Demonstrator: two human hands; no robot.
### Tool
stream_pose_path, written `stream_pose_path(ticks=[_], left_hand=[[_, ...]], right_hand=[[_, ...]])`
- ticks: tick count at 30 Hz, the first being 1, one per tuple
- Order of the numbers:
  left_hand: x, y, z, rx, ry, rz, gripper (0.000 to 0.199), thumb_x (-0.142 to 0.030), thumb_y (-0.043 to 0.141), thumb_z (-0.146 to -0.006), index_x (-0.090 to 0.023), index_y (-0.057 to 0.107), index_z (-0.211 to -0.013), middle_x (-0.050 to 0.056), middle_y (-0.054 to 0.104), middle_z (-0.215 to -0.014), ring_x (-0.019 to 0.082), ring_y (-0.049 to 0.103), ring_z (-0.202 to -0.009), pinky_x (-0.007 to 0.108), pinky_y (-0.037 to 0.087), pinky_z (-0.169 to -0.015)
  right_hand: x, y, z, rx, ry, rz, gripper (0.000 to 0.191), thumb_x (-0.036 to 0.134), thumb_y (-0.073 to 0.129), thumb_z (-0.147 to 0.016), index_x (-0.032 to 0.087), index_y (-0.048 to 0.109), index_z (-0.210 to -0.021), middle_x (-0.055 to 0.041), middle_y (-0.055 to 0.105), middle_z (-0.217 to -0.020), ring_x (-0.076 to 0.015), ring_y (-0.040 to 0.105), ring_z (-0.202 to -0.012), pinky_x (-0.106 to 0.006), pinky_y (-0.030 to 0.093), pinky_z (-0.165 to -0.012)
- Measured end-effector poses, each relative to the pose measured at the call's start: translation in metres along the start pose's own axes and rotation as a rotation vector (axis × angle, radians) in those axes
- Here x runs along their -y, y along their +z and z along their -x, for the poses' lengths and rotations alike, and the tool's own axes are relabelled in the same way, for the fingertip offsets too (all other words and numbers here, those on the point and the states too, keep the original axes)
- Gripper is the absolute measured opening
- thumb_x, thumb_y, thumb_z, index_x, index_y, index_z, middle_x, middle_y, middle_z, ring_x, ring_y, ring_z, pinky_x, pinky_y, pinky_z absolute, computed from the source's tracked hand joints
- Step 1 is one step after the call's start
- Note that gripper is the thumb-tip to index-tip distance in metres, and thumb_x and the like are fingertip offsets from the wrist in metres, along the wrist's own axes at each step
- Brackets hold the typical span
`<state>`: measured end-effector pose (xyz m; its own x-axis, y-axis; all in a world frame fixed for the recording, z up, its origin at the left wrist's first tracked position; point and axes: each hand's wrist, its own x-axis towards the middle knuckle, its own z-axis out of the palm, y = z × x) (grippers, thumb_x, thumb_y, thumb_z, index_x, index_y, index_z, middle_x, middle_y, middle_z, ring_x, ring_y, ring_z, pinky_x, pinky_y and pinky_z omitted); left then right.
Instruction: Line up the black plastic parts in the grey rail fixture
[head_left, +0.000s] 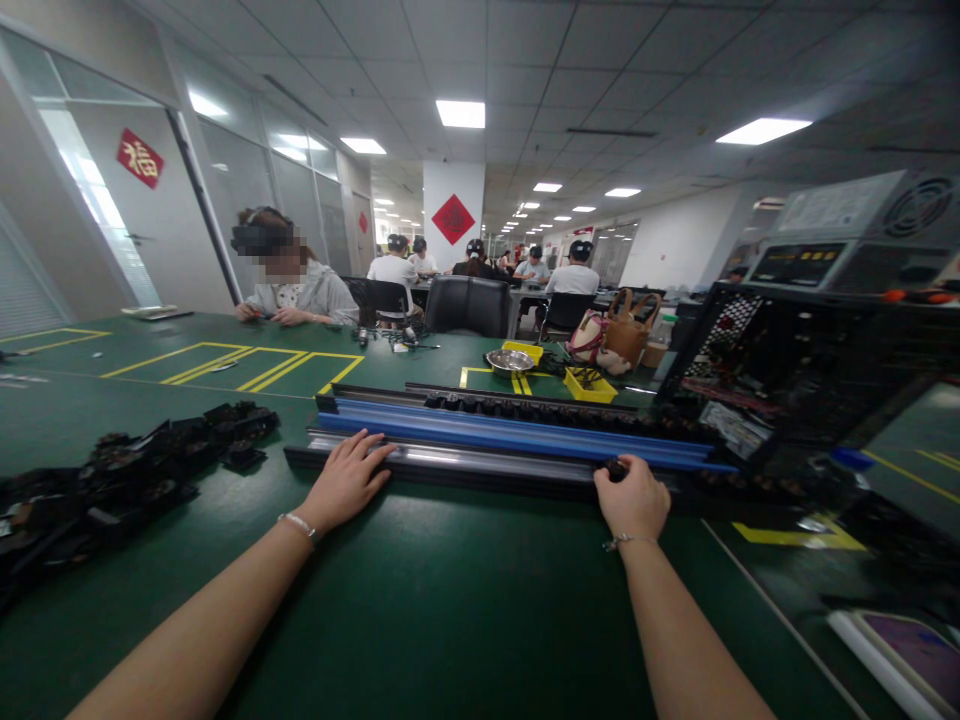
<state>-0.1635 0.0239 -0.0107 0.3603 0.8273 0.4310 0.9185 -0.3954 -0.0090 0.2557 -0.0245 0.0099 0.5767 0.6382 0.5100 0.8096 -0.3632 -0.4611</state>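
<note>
The left hand (351, 478) is resting with fingers spread on the silver rail (487, 463), which is lying across the table (450, 600) before the person, while the right hand (636, 495) is pinching a small black part (616, 470) toward its right end. The work is apparently running midway: a row of parts (547, 410) is sitting behind the blue rail (487, 430), and a loose heap (150, 455) at left is perhaps awaiting handling. A red sign (140, 158) is showing "福"; other labels are staying unreadable.
</note>
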Motion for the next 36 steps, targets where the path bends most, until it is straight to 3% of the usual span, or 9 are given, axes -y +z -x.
stream_pose_path(ticks=[36], left_hand=[[0.0001,-0.0012,-0.0004,0.019,0.0,-0.02,0.043,-0.04,0.042,-0.087,-0.029,0.05,-0.128,0.005,0.047,-0.136,0.027,0.029,-0.132,0.045,0.027,-0.106]], right_hand=[[0.006,0.0055,0.0051,-0.012,-0.114,-0.055,0.033,0.034,0.05,-0.071,0.016,0.057,-0.098,-0.01,0.067,-0.095,-0.0244,0.058,-0.089,-0.04,0.032,-0.094]])
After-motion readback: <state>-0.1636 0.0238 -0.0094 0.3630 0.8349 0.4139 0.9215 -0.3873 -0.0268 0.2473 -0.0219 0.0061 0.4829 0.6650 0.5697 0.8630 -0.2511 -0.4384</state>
